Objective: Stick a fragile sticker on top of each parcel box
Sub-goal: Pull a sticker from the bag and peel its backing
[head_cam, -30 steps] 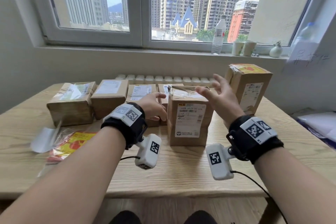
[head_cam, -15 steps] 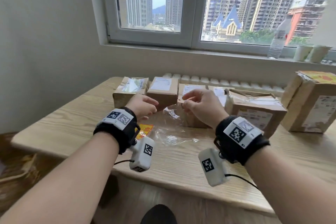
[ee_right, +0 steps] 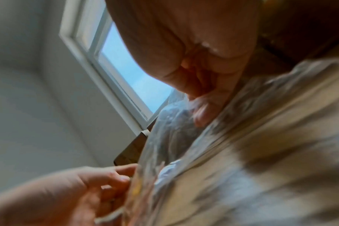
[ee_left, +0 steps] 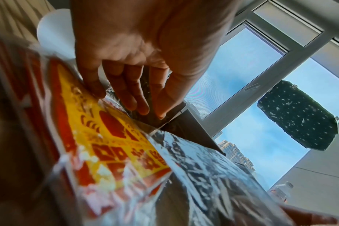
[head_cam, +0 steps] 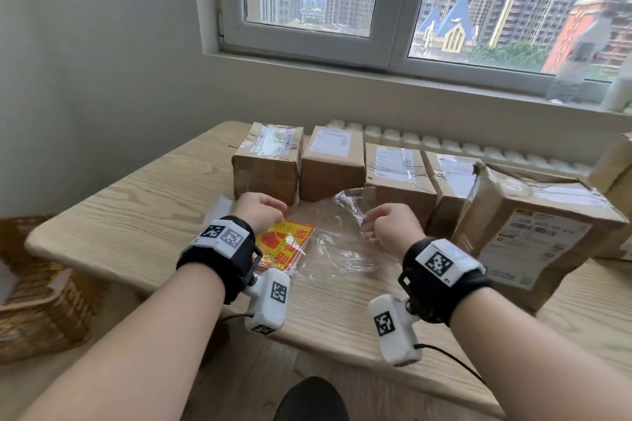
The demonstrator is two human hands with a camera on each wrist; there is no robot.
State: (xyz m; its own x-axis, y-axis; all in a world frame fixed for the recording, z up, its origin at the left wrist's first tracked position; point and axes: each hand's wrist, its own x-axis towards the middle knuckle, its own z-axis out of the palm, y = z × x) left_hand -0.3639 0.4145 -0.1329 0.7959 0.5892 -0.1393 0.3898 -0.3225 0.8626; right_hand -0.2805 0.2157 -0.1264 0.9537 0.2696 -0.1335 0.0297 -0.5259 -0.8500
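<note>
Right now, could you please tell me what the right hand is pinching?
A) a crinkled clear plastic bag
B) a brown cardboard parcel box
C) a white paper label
A: the right hand pinches the crinkled clear plastic bag, which holds the yellow-and-red stickers near the left hand.

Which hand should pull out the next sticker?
Left, I'd guess. The left hand pinches the edge of the yellow-and-red stickers, while the right hand is busy pinching the clear bag around them.
</note>
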